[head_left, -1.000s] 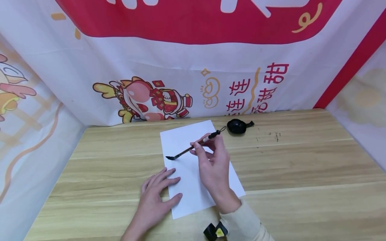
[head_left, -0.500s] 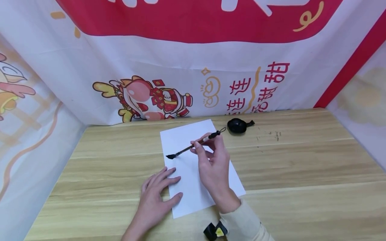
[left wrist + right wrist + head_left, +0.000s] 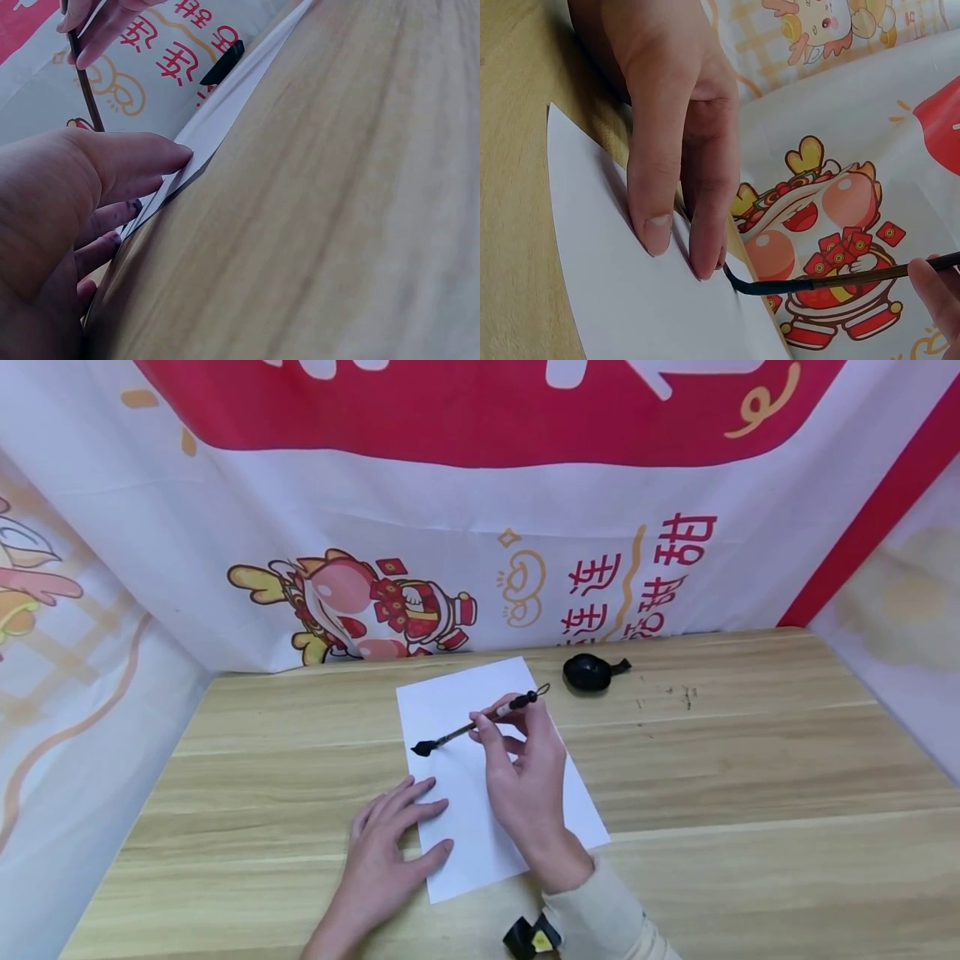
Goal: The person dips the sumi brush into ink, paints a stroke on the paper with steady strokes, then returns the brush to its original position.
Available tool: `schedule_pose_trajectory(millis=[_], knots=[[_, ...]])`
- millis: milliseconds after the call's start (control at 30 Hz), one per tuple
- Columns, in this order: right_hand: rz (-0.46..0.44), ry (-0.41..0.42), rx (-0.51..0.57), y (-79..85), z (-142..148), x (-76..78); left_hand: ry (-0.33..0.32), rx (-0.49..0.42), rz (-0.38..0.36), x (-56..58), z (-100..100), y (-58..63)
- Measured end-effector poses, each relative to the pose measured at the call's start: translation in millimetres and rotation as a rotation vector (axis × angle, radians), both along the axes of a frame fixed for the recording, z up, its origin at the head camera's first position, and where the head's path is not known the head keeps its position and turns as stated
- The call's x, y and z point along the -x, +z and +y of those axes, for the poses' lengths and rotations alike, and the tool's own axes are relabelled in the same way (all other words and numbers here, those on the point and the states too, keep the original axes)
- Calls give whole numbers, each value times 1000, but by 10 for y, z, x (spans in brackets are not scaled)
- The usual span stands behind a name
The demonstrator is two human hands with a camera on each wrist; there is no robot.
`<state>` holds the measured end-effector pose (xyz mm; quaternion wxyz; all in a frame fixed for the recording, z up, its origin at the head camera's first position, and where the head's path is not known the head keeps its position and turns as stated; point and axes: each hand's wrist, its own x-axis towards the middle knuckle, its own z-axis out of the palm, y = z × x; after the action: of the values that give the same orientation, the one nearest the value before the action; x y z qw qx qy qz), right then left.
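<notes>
A writing brush [image 3: 457,732] with a dark handle and a hanging loop is pinched between the thumb and fingers of my right hand [image 3: 527,789]. Its black bristles lie against the upper left part of a white paper sheet [image 3: 468,835], and in the right wrist view the brush head [image 3: 769,287] bends where it meets the sheet. Whether there is ink under the bristles is hidden. My left hand [image 3: 390,852] rests spread over the sheet's left edge, fingertips on the paper. Dark stains show on a finger [image 3: 131,206] in the left wrist view.
A round black object [image 3: 587,672] with a short tab sits past the sheet's upper right corner. Dark specks [image 3: 686,695] mark the wooden table [image 3: 735,760] farther right. A printed cloth [image 3: 420,502] hangs along the back. Beside the right sleeve is a black-and-yellow item [image 3: 532,937].
The right hand has shifted slightly left, bringing the brush's looped end a little lower. The bristles look wider than a second ago. My left hand stays in place.
</notes>
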<state>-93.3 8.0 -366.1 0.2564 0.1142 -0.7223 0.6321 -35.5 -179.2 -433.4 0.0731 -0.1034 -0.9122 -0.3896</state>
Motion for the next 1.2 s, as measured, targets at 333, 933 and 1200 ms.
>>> schedule_pose_trajectory(millis=[333, 933, 1200], knots=[[42, -55, -99, 59, -60, -73, -6, 10, 25, 26, -6, 26], [68, -63, -147, 107, -49, -108, -9, 8, 16, 36, -6, 65], [65, -88, -162, 86, -13, -126, -2, 0, 32, -21, -4, 2]])
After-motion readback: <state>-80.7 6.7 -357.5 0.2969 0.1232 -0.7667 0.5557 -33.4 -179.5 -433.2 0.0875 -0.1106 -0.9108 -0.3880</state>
